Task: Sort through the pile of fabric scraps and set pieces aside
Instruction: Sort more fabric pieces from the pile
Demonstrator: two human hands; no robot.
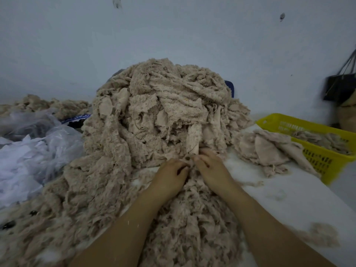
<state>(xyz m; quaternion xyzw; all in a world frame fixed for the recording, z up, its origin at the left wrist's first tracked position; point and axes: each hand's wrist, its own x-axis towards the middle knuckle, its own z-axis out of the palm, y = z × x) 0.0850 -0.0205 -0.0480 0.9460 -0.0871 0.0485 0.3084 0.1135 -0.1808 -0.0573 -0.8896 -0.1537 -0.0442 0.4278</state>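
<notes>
A big pile of scraps [154, 112], beige and fleecy, fills the middle of the white table [289, 189]. At its near foot the left hand [171, 175] and right hand [212, 168] sit side by side, fingers curled, pinching one scrap [193, 139] between them. A smaller heap [265, 149] lies to the right, touching a yellow basket [317, 160]. Plastic bags [34, 143] lie to the left.

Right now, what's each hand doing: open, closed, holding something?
Left hand: closed, pinching a scrap at the foot of the pile.
Right hand: closed, pinching what looks like the same scrap.
</notes>
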